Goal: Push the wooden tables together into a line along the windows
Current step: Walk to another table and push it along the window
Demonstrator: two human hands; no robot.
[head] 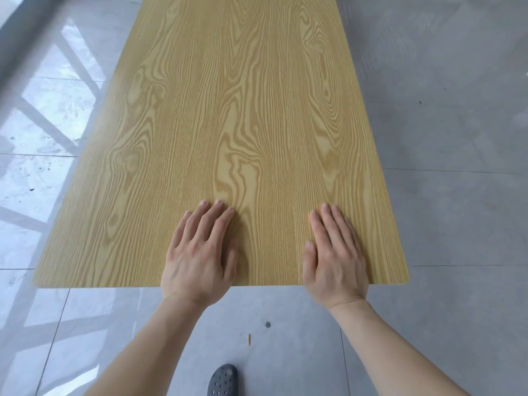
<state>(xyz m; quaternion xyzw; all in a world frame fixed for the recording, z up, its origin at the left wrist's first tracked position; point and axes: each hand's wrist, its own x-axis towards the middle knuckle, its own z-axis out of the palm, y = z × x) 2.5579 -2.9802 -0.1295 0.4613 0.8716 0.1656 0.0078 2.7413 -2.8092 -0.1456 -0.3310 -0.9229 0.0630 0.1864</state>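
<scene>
Here the table [228, 124] stretches lengthwise away from the person across the tiled floor [457, 138], window light reflecting off the tiles along its left side, and no second table is in view. Both hands lie on its near edge. To push well, I would judge it best to keep both palms low near that edge, press evenly so the top runs straight rather than swinging, and step forward with it instead of leaning.

The left hand [197, 252] rests flat near the middle of the near edge, fingers [217, 218] stretched out and slightly spread, gripping nothing. The right hand [334, 258] lies flat toward the near right corner, fingers close together and extended, thumb alongside, also only pressing on the wood. Below, a dark shoe [224, 380] stands on the tiles.
</scene>
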